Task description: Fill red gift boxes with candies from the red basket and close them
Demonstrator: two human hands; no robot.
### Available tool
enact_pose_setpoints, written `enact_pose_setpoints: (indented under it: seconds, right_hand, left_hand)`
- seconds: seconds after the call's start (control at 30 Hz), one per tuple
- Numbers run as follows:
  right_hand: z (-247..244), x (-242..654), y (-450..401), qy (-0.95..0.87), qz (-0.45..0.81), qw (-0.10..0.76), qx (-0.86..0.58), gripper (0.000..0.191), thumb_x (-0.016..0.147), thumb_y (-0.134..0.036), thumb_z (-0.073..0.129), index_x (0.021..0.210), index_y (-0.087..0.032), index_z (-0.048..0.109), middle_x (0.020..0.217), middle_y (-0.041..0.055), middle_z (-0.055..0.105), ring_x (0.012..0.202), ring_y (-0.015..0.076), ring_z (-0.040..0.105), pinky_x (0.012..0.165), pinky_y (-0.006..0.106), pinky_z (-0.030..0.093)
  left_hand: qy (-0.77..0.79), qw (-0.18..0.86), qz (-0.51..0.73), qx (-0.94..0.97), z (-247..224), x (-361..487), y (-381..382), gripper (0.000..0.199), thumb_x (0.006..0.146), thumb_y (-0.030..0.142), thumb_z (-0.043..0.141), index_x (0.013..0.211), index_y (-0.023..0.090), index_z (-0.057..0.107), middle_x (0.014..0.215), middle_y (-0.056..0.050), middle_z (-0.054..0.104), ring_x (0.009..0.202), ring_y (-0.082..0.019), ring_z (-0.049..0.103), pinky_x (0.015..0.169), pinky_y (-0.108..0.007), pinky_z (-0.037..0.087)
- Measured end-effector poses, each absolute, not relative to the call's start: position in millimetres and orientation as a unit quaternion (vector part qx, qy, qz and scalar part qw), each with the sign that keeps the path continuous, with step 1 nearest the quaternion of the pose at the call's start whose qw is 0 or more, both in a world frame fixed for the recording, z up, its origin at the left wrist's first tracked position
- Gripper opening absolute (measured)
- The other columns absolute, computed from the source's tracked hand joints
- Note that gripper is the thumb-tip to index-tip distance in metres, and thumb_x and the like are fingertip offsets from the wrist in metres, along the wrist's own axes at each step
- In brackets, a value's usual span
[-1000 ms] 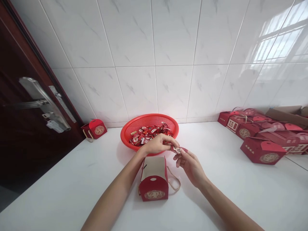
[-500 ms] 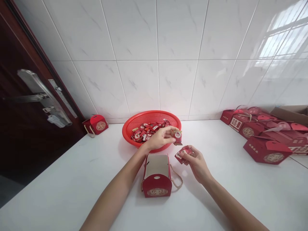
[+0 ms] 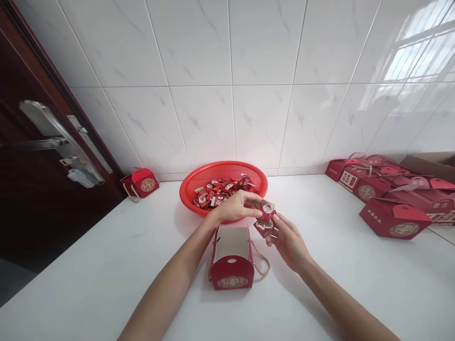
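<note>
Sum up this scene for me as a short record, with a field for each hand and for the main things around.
Left hand: holds a round-label packet
Right hand: holds a lower packet
Nearest container: open red box, rope handle at right
Behind it: red basket with wrapped packets
Far left: small red box
Right: group of red boxes

Upper pkt point(image 3: 268, 209): red w/ gold edge & round pale label, tilted. Lower pkt point(image 3: 263, 229): dk red w/ pale print, tilted. Both held above table point(image 3: 106, 270), overlapping.
</note>
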State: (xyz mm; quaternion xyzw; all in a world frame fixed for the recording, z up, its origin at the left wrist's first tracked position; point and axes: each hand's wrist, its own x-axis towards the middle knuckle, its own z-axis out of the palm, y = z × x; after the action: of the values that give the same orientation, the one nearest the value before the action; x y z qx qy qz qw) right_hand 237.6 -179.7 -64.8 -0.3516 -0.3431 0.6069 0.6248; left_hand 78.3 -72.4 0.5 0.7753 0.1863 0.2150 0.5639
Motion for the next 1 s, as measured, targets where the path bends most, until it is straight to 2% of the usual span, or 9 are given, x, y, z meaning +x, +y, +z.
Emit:
enact_pose_setpoints:
  seconds: [0.2,0.3,0.4,0.53,0.6,0.67,0.83,0.93,1.0]
  right_hand:
    - [-64,236,-181,-0.354,0.597,0.626,-0.355,0.045,0.074,-0.051,0.083,0.105,-0.021,0.072,0.09,0.0049,0.067,0.064,0.0125,0.053,0.053,0.025,0.039]
    - [-65,236,-181,-0.347,0.59,0.624,-0.377,0.041,0.07,-0.049,0.086,0.093,-0.019,0.07,0.076,0.0013,0.062,0.061,0.0116,0.05,0.05,0.024,0.032]
    - [-65,235,-181,-0.326,0.59,0.629,-0.388,0.038,0.068,-0.048,0.087,0.08,-0.019,0.065,0.068,-0.002,0.056,0.058,0.011,0.047,0.05,0.025,0.031]
    - [-67,236,-179,-0.283,0.588,0.636,-0.411,0.038,0.065,-0.047,0.088,0.078,-0.02,0.064,0.076,0.0011,0.065,0.069,0.0158,0.059,0.061,0.029,0.046]
    - [-70,236,-178,-0.266,0.598,0.631,-0.416,0.04,0.063,-0.046,0.088,0.085,-0.02,0.067,0.089,0.0054,0.072,0.081,0.0206,0.067,0.072,0.033,0.052]
    - [-73,236,-176,-0.26,0.609,0.624,-0.415,0.041,0.062,-0.044,0.089,0.087,-0.02,0.068,0.096,0.0075,0.074,0.087,0.023,0.069,0.077,0.036,0.054]
    - [-79,236,-175,-0.283,0.619,0.6,-0.42,0.038,0.063,-0.04,0.089,0.086,-0.02,0.068,0.091,0.0049,0.075,0.072,0.0178,0.067,0.073,0.035,0.053]
    - [-79,236,-176,-0.297,0.614,0.593,-0.428,0.038,0.063,-0.04,0.088,0.086,-0.02,0.067,0.087,0.0044,0.074,0.066,0.0164,0.065,0.07,0.034,0.052]
    - [-78,236,-176,-0.298,0.615,0.591,-0.429,0.039,0.062,-0.04,0.088,0.088,-0.02,0.067,0.085,0.0041,0.074,0.066,0.0166,0.065,0.069,0.033,0.051]
  left_hand:
    - [0.17,0.525,0.175,0.815,3,76,-75,0.021,0.083,0.024,0.07,0.1,0.013,0.076,0.091,-0.006,0.074,0.083,-0.018,0.068,0.078,-0.028,0.053]
    - [0.156,0.494,0.156,0.841,3,76,-76,0.02,0.083,0.025,0.071,0.101,0.016,0.076,0.09,-0.004,0.072,0.083,-0.017,0.066,0.076,-0.026,0.051]
    - [0.172,0.493,0.196,0.83,2,76,-69,0.032,0.082,0.029,0.072,0.112,0.016,0.073,0.092,-0.005,0.072,0.089,-0.019,0.066,0.081,-0.028,0.051]
    - [0.307,0.42,0.29,0.804,5,59,-47,0.037,0.086,0.034,0.065,0.117,0.015,0.07,0.11,-0.011,0.074,0.104,-0.024,0.068,0.093,-0.035,0.052]
    - [0.384,0.351,0.295,0.801,8,43,-35,0.035,0.087,0.033,0.061,0.116,0.016,0.071,0.119,-0.011,0.072,0.11,-0.025,0.067,0.099,-0.036,0.05]
    - [0.423,0.322,0.276,0.801,9,27,-26,0.036,0.083,0.032,0.062,0.114,0.017,0.072,0.12,-0.011,0.072,0.112,-0.027,0.066,0.098,-0.036,0.05]
    - [0.439,0.312,0.179,0.823,6,13,-22,0.039,0.063,0.023,0.074,0.102,0.025,0.079,0.103,-0.002,0.077,0.092,-0.023,0.07,0.073,-0.025,0.052]
    - [0.437,0.297,0.163,0.833,3,21,-25,0.02,0.067,0.024,0.073,0.085,0.025,0.08,0.085,0.0,0.077,0.079,-0.021,0.069,0.068,-0.024,0.049]
    - [0.444,0.277,0.179,0.833,2,26,-27,0.014,0.073,0.026,0.069,0.082,0.024,0.079,0.08,-0.001,0.076,0.077,-0.021,0.068,0.069,-0.026,0.048]
